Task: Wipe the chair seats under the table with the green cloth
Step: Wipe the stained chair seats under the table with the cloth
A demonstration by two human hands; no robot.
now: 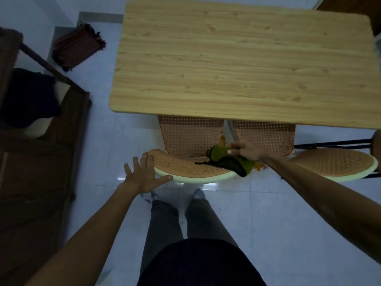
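1. Green cloth (221, 154), bunched with a dark trim or strap showing, is clamped in the right hand (246, 150), which holds it over the gap between the two chairs, at the right end of the left chair's backrest (185, 168).
2. Left hand (144, 172) lies spread and flat on the left end of that backrest, fingers apart and gripping nothing; it looks to be steadying the chair.
3. Both chairs are tucked under the wooden desk (237, 58). The left seat (189, 135) and the right seat (266, 136) show only their near halves; the rest is hidden beneath the desk top.
4. Neither seat shows any sign of wiping that I can tell; the perforated surfaces look alike.
5. Judged from this, the job is at an early stage: the cloth is in hand and close to the seats, and the wiping of both, including the hidden halves, seems yet to come.
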